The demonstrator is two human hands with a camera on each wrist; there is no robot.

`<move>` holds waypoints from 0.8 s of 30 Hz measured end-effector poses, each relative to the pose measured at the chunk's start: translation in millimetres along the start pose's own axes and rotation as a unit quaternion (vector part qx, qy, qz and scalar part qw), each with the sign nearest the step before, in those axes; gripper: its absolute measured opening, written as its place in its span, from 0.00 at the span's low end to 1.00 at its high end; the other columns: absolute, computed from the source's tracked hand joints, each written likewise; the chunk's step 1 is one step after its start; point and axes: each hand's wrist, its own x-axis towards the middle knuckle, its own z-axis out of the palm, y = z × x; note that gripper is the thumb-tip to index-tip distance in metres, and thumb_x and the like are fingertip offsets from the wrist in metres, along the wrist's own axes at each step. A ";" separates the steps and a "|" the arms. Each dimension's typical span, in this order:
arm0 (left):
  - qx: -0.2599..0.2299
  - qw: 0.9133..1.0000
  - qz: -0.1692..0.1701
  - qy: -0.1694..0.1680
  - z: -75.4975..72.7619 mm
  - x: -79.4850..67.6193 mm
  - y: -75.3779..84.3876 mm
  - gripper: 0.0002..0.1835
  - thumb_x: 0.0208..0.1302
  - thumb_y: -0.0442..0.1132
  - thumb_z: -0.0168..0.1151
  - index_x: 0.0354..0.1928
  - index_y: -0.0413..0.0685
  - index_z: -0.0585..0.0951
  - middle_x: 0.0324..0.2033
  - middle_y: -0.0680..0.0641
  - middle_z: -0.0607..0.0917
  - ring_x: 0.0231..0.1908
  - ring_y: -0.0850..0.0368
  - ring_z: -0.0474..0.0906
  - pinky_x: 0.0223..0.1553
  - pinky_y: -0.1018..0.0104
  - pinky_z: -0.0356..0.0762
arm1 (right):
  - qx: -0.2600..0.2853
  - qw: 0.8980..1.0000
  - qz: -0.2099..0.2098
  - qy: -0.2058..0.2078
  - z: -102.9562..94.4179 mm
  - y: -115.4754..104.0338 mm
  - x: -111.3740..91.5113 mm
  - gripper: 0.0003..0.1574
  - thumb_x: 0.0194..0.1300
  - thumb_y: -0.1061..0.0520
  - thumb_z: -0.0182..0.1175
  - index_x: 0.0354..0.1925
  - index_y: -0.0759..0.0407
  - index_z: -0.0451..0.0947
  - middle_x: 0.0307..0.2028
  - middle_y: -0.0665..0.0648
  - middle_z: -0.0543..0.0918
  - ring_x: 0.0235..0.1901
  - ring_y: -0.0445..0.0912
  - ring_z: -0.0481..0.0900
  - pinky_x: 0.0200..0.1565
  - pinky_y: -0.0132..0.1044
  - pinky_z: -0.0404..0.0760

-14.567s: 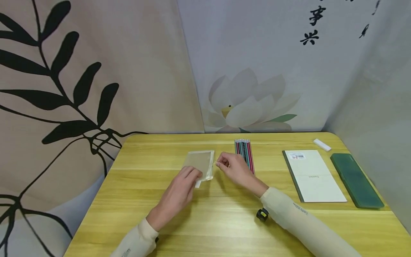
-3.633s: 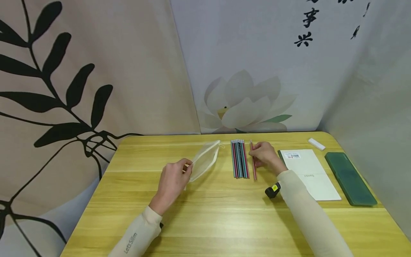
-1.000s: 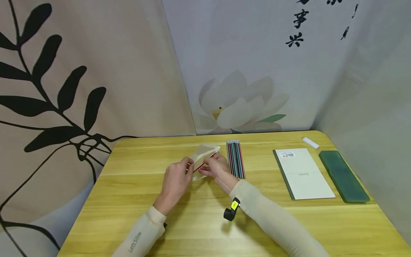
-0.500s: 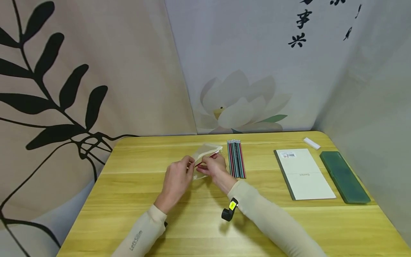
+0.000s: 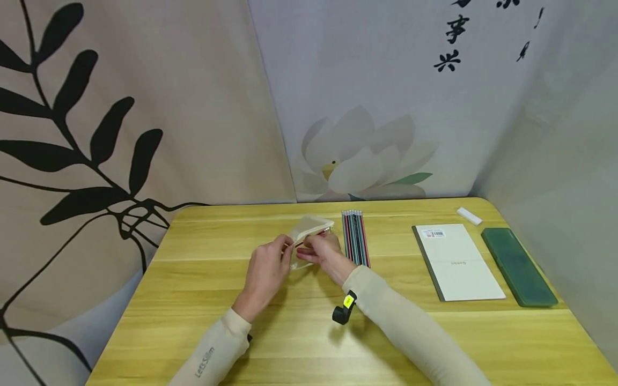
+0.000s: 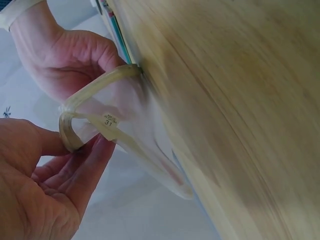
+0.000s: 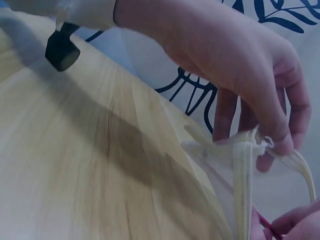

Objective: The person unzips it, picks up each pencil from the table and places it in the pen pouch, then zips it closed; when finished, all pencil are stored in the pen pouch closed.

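Observation:
A translucent zip pouch with cream edging stands tilted with its mouth apart. At its near left side, my left hand pinches the edge beside a small tag printed 31. My right hand reaches into the pouch mouth, fingers curled about a red pencil. Most of the pencil is hidden by the hand and pouch. In the right wrist view, part of the red pencil shows near the left fingertips, and the zipper end is by the right thumb.
A row of striped pencils lies just right of the pouch. Farther right are a white notebook, a dark green case and a white eraser. Fabric walls border the wooden table at the back and right.
Over the last second the red pencil has slid deeper into the pouch with my right hand. Earlier, that hand took it from beside the pencil row. The left hand keeps its grip.

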 end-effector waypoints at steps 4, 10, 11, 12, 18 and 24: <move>-0.001 1.000 0.001 -0.001 -1.0 -0.3 0.6 0.02 0.71 0.34 0.68 0.42 0.44 0.87 0.29 0.46 0.92 0.22 0.62 0.81 0.21 0.71 0.74 | -0.017 1.000 0.001 0.008 -0.6 0.3 4.9 0.16 0.69 0.70 0.59 0.55 0.68 0.77 0.33 0.62 0.88 0.30 0.51 0.92 0.40 0.43 0.92; -0.002 1.000 0.002 -0.002 -1.9 -0.9 2.9 0.03 0.73 0.35 0.67 0.42 0.45 0.87 0.29 0.46 0.92 0.21 0.63 0.81 0.21 0.72 0.75 | -0.031 0.999 -0.013 0.014 -0.9 -0.6 7.2 0.20 0.70 0.73 0.55 0.60 0.72 0.75 0.34 0.64 0.91 0.34 0.55 0.94 0.42 0.45 0.92; 0.000 1.000 0.003 -0.001 -1.9 -0.9 2.6 0.03 0.73 0.35 0.67 0.42 0.44 0.87 0.29 0.46 0.92 0.21 0.63 0.81 0.21 0.72 0.75 | -0.031 0.999 -0.017 0.011 -0.8 -0.9 6.8 0.20 0.71 0.74 0.54 0.60 0.72 0.74 0.34 0.64 0.91 0.36 0.55 0.94 0.42 0.45 0.91; 0.000 1.000 0.003 0.001 -1.8 -1.0 2.1 0.02 0.73 0.35 0.68 0.42 0.44 0.87 0.29 0.46 0.92 0.21 0.63 0.81 0.21 0.72 0.75 | -0.033 0.999 -0.020 0.008 -0.9 -0.6 6.2 0.20 0.72 0.73 0.53 0.60 0.73 0.74 0.35 0.65 0.91 0.37 0.55 0.94 0.43 0.45 0.91; 0.012 1.000 0.002 0.009 -1.8 -1.6 -2.8 0.02 0.72 0.35 0.68 0.42 0.43 0.86 0.28 0.46 0.91 0.20 0.63 0.80 0.19 0.73 0.73 | -0.060 0.996 -0.054 -0.046 -9.0 -2.8 -4.3 0.13 0.75 0.68 0.55 0.54 0.71 0.76 0.41 0.68 0.90 0.36 0.50 0.92 0.43 0.42 0.91; 0.016 1.000 -0.005 0.012 -4.1 1.5 -5.8 0.03 0.73 0.35 0.67 0.42 0.43 0.86 0.28 0.47 0.91 0.19 0.64 0.78 0.17 0.74 0.70 | -0.154 0.977 -0.101 -0.110 -26.7 -26.6 -24.0 0.12 0.78 0.59 0.57 0.50 0.68 0.79 0.42 0.64 0.89 0.34 0.45 0.89 0.41 0.41 0.91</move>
